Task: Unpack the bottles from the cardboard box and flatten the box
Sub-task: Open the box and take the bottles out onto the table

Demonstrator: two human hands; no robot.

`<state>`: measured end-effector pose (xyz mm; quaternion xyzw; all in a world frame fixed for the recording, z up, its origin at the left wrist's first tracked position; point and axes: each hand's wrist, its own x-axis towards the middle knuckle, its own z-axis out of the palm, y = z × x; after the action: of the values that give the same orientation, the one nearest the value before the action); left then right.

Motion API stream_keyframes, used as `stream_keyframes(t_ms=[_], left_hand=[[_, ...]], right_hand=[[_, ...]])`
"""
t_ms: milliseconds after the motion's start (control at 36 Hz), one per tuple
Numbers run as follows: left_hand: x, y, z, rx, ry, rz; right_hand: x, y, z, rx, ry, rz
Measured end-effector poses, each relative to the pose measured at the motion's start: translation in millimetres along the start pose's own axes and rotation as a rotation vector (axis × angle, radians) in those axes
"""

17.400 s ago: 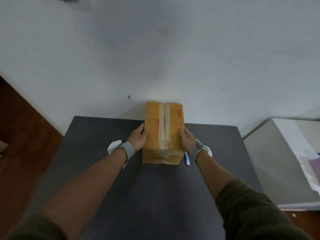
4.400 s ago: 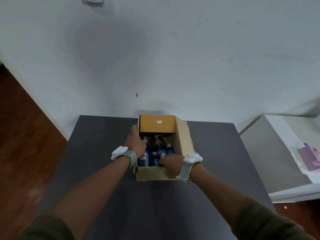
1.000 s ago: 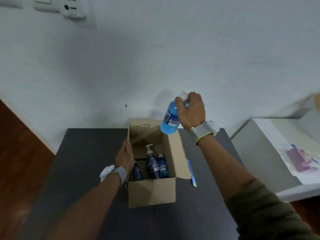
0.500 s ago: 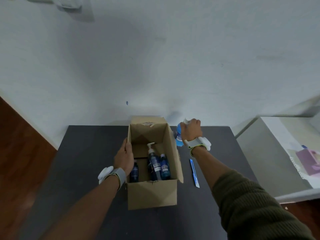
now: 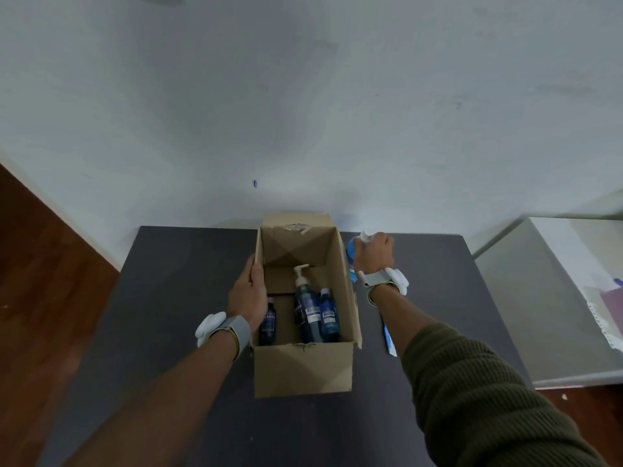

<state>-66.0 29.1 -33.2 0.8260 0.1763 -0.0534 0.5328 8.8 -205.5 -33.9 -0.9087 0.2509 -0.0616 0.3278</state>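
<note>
An open cardboard box (image 5: 303,369) stands in the middle of the dark table (image 5: 168,281). Inside it stand a tall blue pump bottle (image 5: 307,308), a smaller blue bottle (image 5: 328,315) to its right and a dark blue bottle (image 5: 268,326) at the left wall. My left hand (image 5: 247,294) grips the box's left wall at the rim. My right hand (image 5: 374,252) is closed on the top of a light blue bottle (image 5: 350,257), which sits just outside the box's right wall, low by the table. Most of that bottle is hidden by my hand and the box.
A blue and white cutter (image 5: 388,338) lies on the table right of the box, under my right forearm. A white wall rises behind the table. A grey side table (image 5: 526,298) with papers stands to the right. Wooden floor (image 5: 40,264) shows on the left.
My right hand lifted the light blue bottle out above the box, then brought it down to the table beside the box's right wall. My left hand stayed on the left wall.
</note>
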Motion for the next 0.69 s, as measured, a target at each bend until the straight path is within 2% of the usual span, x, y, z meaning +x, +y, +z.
stream_keyframes(t_ms=[167,306,361,417,528,639,694], left_hand=[[-2,4,-1,-0.034,-0.002,-0.006],[-6,9,-4,-0.043,-0.027,0.007],[-7,8,-6,-0.047,-0.036,0.003],[-8,7,-8,-0.044,-0.034,0.006],[-7,9,-5,-0.037,-0.038,0.008],[-4,5,-4,-0.031,-0.038,0.001],[-1,1,-3,-0.027,-0.039,-0.010]], right_hand=[[0,2,-9,-0.036,-0.055,-0.040],[2,2,-21,-0.095,-0.170,-0.079],[0,3,-23,-0.043,-0.156,-0.022],[-6,0,-25,-0.013,-0.060,-0.002],[-23,-17,-34,0.062,0.221,-0.239],[-35,-44,-27,0.036,0.065,-0.511],[-40,-60,-17,-0.059,-0.048,-0.530]])
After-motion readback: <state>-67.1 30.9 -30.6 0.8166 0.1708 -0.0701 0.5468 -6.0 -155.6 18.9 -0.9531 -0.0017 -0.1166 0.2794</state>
